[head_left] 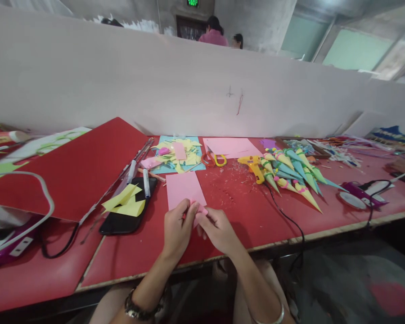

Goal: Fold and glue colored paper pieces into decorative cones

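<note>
My left hand and my right hand meet over the front of the red table, both pinching a small piece of pink paper. Its exact shape is partly hidden by my fingers. Just behind my hands lies a flat pink sheet. Beyond that sheet, yellow paper scraps are heaped on a light blue sheet. Scissors with orange and yellow handles rest to the right of the heap.
A yellow glue gun with a black cord lies beside a pile of paper cones. Left of my hands are a black phone, yellow paper strips and markers. A large red board leans farther left; a white partition stands behind.
</note>
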Demonstrator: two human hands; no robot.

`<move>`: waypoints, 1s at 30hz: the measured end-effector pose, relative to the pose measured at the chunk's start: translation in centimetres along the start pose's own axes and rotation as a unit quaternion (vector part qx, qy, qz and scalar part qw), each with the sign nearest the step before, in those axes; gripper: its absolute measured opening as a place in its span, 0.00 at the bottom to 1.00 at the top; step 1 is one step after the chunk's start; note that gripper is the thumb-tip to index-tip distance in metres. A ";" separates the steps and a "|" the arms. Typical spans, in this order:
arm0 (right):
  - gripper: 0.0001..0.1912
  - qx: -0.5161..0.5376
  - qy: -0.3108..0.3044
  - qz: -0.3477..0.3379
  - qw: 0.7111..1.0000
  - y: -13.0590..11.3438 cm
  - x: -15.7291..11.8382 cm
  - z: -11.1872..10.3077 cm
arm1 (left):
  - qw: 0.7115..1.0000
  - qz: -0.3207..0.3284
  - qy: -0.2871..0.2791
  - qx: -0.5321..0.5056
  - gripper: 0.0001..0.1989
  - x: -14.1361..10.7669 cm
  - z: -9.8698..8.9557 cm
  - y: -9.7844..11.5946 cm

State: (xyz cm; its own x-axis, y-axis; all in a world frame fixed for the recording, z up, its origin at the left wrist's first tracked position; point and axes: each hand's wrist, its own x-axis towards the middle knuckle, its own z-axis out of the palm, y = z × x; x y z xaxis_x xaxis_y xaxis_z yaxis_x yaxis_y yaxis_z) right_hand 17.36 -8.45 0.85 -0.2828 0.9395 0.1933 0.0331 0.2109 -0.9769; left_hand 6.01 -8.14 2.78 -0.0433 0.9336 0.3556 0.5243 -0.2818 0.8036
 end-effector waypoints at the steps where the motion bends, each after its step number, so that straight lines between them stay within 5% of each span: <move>1: 0.21 0.002 0.002 -0.004 1.000 0.1 0.0 0.1 | 1.000 0.000 0.006 -0.011 0.15 -0.1 0.1 0.0; 12: 0.23 -0.044 -0.006 -0.036 0.998 0.1 0.0 -0.1 | 0.993 0.005 0.015 -0.118 0.11 0.3 -0.1 0.0; 20: 0.21 -0.094 0.144 -0.045 0.984 0.1 0.3 -1.2 | 0.991 -0.008 -0.046 -0.124 0.08 0.4 0.3 0.4; 25: 0.20 -0.084 0.081 -0.037 0.993 0.3 0.2 -1.5 | 0.989 0.040 -0.115 -0.089 0.13 0.6 -0.1 0.0; 30: 0.21 -0.005 0.051 -0.033 0.998 0.0 0.2 -0.7 | 0.989 0.087 -0.107 -0.045 0.17 0.8 -0.5 -0.3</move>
State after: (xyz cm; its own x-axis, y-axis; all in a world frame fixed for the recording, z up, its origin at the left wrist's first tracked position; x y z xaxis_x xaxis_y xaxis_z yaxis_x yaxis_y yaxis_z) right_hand 17.99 -8.06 0.92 -0.1850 0.9462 0.2654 0.0279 0.2750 -0.9610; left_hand 5.33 -7.39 3.05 0.2272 0.8922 0.3904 0.4306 -0.4516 0.7814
